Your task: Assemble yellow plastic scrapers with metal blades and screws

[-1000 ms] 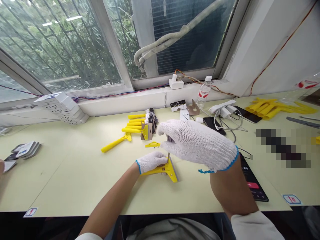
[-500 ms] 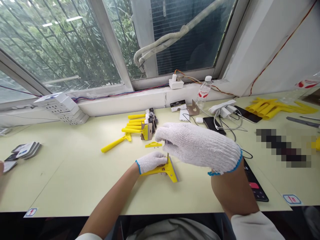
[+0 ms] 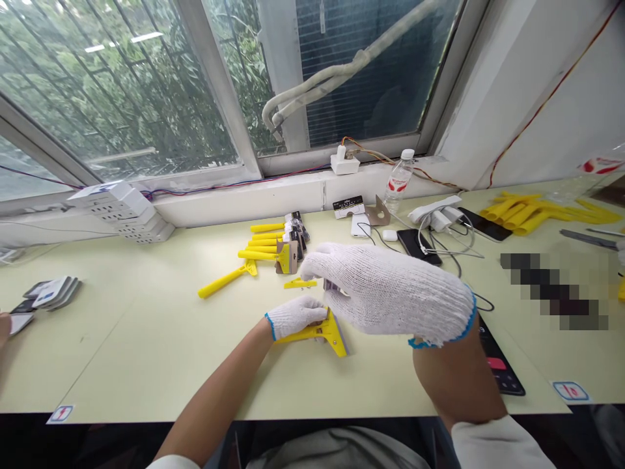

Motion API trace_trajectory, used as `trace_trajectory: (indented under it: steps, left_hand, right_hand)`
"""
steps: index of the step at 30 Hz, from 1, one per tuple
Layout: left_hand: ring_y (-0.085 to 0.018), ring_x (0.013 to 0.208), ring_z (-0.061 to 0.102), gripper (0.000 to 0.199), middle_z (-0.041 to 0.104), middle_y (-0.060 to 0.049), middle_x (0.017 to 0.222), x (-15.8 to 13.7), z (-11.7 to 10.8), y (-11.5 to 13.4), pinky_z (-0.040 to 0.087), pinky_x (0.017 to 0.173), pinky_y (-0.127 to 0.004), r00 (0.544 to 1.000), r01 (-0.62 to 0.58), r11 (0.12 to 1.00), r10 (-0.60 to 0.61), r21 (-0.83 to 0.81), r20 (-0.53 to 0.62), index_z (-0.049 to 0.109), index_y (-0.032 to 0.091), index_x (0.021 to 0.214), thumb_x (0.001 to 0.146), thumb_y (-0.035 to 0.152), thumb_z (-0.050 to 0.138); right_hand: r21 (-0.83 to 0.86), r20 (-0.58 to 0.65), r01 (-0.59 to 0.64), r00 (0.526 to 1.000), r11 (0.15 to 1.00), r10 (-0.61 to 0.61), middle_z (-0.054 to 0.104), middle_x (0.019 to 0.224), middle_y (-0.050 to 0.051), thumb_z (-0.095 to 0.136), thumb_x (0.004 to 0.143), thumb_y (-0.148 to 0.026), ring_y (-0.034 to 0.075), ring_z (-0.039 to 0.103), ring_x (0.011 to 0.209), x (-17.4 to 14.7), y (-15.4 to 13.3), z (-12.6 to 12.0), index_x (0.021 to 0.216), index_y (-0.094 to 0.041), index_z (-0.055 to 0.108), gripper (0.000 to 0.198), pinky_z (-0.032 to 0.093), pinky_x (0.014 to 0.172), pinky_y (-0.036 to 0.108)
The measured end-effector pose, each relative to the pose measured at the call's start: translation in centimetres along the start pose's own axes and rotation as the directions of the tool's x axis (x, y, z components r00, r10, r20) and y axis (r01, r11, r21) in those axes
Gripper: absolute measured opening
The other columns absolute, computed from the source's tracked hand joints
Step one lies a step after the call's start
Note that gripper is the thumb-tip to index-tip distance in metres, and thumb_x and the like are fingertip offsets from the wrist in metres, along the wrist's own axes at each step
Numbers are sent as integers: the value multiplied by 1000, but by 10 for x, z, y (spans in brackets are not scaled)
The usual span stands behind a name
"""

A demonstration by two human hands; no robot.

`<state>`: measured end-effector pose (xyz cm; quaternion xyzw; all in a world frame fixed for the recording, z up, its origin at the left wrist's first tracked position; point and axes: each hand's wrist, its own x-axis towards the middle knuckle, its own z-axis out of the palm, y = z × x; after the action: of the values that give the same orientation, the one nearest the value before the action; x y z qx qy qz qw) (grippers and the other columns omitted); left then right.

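Observation:
My left hand, in a white knit glove, is closed around the neck of a yellow scraper. The scraper lies near the middle of the table with its wide head and blade edge to the right. My right hand, gloved too, curls above the scraper head. Between its thumb and fingers shows a dark greyish part of what looks like a screwdriver; its tip is hidden. Just beyond my hands lies a small yellow clamp strip with tiny screws beside it.
Several yellow scrapers lie behind, some with cards. One loose scraper is at left. Phones, cables and a water bottle stand at back right, with yellow handles beyond. A tablet lies under my right forearm. Another person's hand shows far left.
My right fingers have loosened and shifted slightly around the screwdriver; its thin shaft, seen earlier at the scraper head, no longer shows. My left hand and the scraper stay put.

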<state>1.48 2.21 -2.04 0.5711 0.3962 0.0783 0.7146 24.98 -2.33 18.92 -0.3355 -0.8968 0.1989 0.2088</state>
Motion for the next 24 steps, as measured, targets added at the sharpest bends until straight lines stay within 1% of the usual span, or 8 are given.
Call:
trace_trajectory:
  steps: [4,8,13,15,17,19,23,24]
  left_hand:
    - [-27,82,78,28,79,-9,90,0,-1,-1,61,79,-39,1000,-10,1000,10,0,16,71,15,92,94,43,70]
    - [-25,82,78,26,79,-9,90,-2,0,2,61,79,-37,1000,6,1000,-6,12,3,69,16,90,93,42,70]
    - [-26,85,79,27,79,-8,97,-6,4,12,63,79,-38,1000,19,999,-19,-39,8,70,18,97,91,44,74]
    - [-25,84,78,28,78,-7,95,-8,6,15,63,79,-37,1000,30,999,-30,-43,-1,70,18,97,91,45,75]
    - [-25,83,78,28,77,-7,94,-9,7,17,63,79,-38,999,34,998,-35,-43,-12,70,19,95,90,46,76]
    - [-25,84,77,28,77,-7,93,-10,7,18,63,80,-38,999,29,998,-30,-49,-18,69,19,93,89,46,77]
    - [-24,83,76,28,74,-5,91,-11,8,19,63,80,-37,1000,8,999,-10,-47,-29,68,19,91,89,45,78]
    - [-23,82,75,28,74,-5,90,-11,7,18,63,79,-37,999,8,999,-10,-49,-30,68,18,91,90,45,78]
  right_hand:
    - [-49,61,27,998,998,-24,75,106,5,48,106,-40,12,71,108,4,-3,-3,120,-18,75,38,61,90,17]
    - [-75,51,19,999,997,-15,78,100,3,44,107,-41,12,73,105,6,-6,-3,118,-21,76,39,61,89,15]
    - [-57,6,-13,1000,998,14,78,103,0,43,106,-37,6,72,109,7,-12,-5,119,-14,76,42,52,89,4]
    - [-39,-22,-23,1000,999,22,78,107,1,40,106,-32,4,72,112,8,-14,-6,120,-12,75,43,51,92,4]
    - [-23,-82,-46,996,999,44,78,114,1,35,106,-28,3,70,118,8,-14,-7,122,-13,75,45,50,95,3]
    - [-22,-109,-64,992,998,61,77,116,1,33,105,-25,3,70,120,9,-13,-8,122,-15,75,47,49,97,4]
    - [-63,-27,-55,998,996,54,78,109,3,43,103,-29,6,72,115,5,-19,-5,121,-12,76,42,52,96,7]
    - [-64,-31,-60,998,996,58,78,110,3,44,104,-31,6,71,117,3,-22,-3,120,-12,77,41,52,96,7]
